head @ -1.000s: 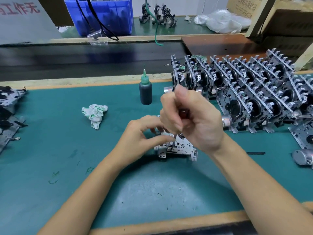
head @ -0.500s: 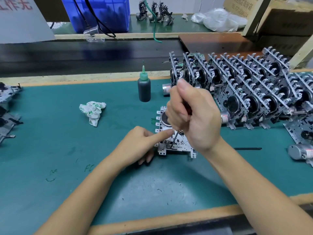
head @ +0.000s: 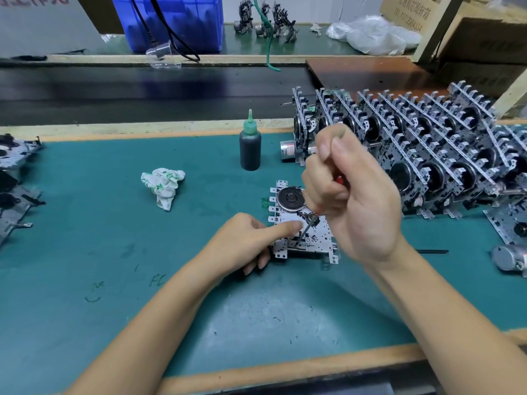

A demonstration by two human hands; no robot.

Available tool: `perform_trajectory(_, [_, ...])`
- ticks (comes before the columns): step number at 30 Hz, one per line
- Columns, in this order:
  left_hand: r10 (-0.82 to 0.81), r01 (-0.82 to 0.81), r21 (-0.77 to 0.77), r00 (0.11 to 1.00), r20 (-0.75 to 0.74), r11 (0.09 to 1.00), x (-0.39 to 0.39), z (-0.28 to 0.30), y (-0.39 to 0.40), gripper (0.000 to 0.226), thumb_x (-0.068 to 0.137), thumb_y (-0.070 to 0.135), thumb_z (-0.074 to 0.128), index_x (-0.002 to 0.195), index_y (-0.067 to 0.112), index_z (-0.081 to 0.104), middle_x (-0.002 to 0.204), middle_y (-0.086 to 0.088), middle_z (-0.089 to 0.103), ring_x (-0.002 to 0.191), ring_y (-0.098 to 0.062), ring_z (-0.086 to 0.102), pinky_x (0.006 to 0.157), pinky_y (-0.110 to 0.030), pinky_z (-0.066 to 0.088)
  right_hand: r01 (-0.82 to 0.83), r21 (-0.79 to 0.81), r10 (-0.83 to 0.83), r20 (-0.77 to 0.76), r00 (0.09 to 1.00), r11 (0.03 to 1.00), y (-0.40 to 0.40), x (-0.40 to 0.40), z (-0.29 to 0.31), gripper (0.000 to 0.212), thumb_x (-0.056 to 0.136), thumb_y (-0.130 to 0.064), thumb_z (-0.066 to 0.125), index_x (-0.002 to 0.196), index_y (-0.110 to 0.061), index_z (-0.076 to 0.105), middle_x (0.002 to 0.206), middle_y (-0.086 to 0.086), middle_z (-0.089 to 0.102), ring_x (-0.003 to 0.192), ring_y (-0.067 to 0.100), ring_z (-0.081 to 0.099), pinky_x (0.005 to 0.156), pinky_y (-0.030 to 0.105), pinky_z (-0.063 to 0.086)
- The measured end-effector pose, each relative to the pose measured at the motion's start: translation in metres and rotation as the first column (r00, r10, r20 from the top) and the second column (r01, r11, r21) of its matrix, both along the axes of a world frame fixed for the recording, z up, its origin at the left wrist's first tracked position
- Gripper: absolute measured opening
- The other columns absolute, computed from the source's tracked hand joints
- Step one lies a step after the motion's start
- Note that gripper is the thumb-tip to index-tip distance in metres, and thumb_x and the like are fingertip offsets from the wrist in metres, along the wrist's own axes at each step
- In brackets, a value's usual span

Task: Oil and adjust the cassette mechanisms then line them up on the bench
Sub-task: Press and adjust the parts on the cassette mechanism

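At the far left edge of the bench, a few mechanisms are seen lying flat, apparently not yet treated. Further right a crumpled cloth is lying, and behind it the dark oil bottle is standing upright with its green nozzle, well apart from both hands and not in use. Near the middle, the left hand is rested on the mat, its index finger stretched out and pressed on the plate of the cassette mechanism, while the other fingers are curled under; one second ago this hand was bent around the mechanism's near edge. The mechanism is lying flat in front of the person. Just right of it, the right hand is closed around the red handle of a screwdriver, whose thin shaft is now lowered onto the plate beside the fingertip; a second ago the tool was held higher and no shaft was seen. It is judged that adjusting has just started on this piece. At the right, the finished mechanisms are standing on edge in close rows, where this one probably will be added.
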State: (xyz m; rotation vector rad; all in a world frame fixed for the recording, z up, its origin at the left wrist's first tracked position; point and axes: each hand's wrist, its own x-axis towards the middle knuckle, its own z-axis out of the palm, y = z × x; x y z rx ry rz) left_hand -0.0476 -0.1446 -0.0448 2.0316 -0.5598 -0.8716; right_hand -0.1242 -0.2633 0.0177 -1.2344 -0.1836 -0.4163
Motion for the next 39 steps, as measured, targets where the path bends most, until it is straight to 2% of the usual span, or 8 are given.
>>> perform_trajectory(9, [0.008,-0.008,0.017,1.0,0.003,1.0,-0.002,0.001,-0.002,0.066,0.071,0.064,0.061,0.028,0.019,0.04,0.033,0.003,0.043,0.03,-0.01,0.033,0.039,-0.015,0.03,0.682,0.074,-0.684,0.144,0.715,0.728,0.026,0.009,-0.011,0.018,0.1,-0.011,0.026,0.086,-0.017,0.036,0.055,-0.003,0.026,0.044,0.009,0.02,0.04,0.02,0.021])
perform_trajectory(14, [-0.024,0.023,0.009,1.0,0.006,1.0,-0.002,0.003,0.0,0.06,0.056,0.069,0.061,0.032,0.019,0.038,0.034,0.0,0.043,0.031,-0.01,0.033,0.039,-0.017,0.029,0.792,0.021,-0.752,0.328,0.571,0.61,0.05,0.008,-0.024,0.015,0.098,-0.013,0.029,0.093,-0.023,0.039,0.061,-0.004,0.031,0.048,0.006,0.029,0.047,0.019,0.028])
perform_trajectory(18, [-0.023,0.022,0.018,0.999,0.044,1.0,-0.004,0.008,0.004,0.05,0.049,0.066,0.051,0.037,0.017,0.043,0.039,-0.009,0.05,0.032,-0.014,0.037,0.038,-0.017,0.028,0.759,-0.021,-0.715,0.318,0.623,0.651,0.052,0.013,-0.023,0.015,0.097,-0.014,0.03,0.093,-0.024,0.04,0.059,-0.01,0.03,0.048,0.004,0.029,0.047,0.017,0.027])
perform_trajectory(20, [0.041,-0.056,0.047,0.962,0.269,0.997,-0.004,0.009,0.005,0.063,0.051,0.08,0.052,0.05,0.017,0.052,0.05,-0.002,0.06,0.043,-0.016,0.049,0.045,-0.022,0.035,0.74,-0.013,-0.715,0.249,0.653,0.672,0.046,0.014,-0.018,0.016,0.099,-0.013,0.031,0.09,-0.022,0.04,0.057,-0.009,0.029,0.047,0.005,0.027,0.047,0.018,0.025])
perform_trajectory(22, [0.155,-0.099,-0.132,0.831,0.535,0.986,-0.001,0.011,0.007,0.054,0.063,0.081,0.054,0.071,0.028,0.065,0.063,0.01,0.064,0.059,-0.01,0.056,0.055,-0.026,0.04,0.698,0.014,-0.689,0.168,0.705,0.716,0.038,0.012,-0.013,0.017,0.099,-0.012,0.031,0.087,-0.019,0.04,0.056,-0.006,0.028,0.047,0.005,0.025,0.045,0.016,0.024])
perform_trajectory(26, [0.021,0.274,-0.479,0.851,0.524,0.834,-0.002,0.021,0.009,0.028,0.073,0.039,0.076,0.099,0.035,0.068,0.09,0.019,0.07,0.091,-0.004,0.061,0.074,-0.013,0.044,0.578,-0.02,-0.575,0.079,0.815,0.816,0.026,0.006,-0.006,0.019,0.101,-0.011,0.03,0.084,-0.014,0.04,0.057,0.0,0.024,0.046,0.005,0.021,0.042,0.017,0.021])
perform_trajectory(36, [0.109,0.265,-0.464,0.764,0.636,0.845,-0.012,0.01,-0.008,0.01,0.073,0.022,0.073,0.08,0.016,0.075,0.076,0.021,0.063,0.074,0.001,0.056,0.072,-0.016,0.045,0.245,-0.241,-0.259,-0.028,0.965,0.939,0.009,-0.009,0.001,0.025,0.1,-0.014,0.031,0.078,-0.011,0.044,0.059,-0.008,0.035,0.054,0.014,0.025,0.051,0.033,0.022])
perform_trajectory(39, [0.142,0.23,-0.466,0.759,0.636,0.854,-0.014,0.01,-0.011,0.011,0.073,0.019,0.073,0.077,0.01,0.077,0.076,0.014,0.066,0.072,0.002,0.057,0.071,-0.01,0.043,0.214,-0.628,-0.26,0.019,0.965,0.748,-0.009,-0.014,0.009,0.026,0.101,-0.013,0.034,0.084,-0.011,0.054,0.073,-0.002,0.049,0.066,0.005,0.046,0.061,0.019,0.036])
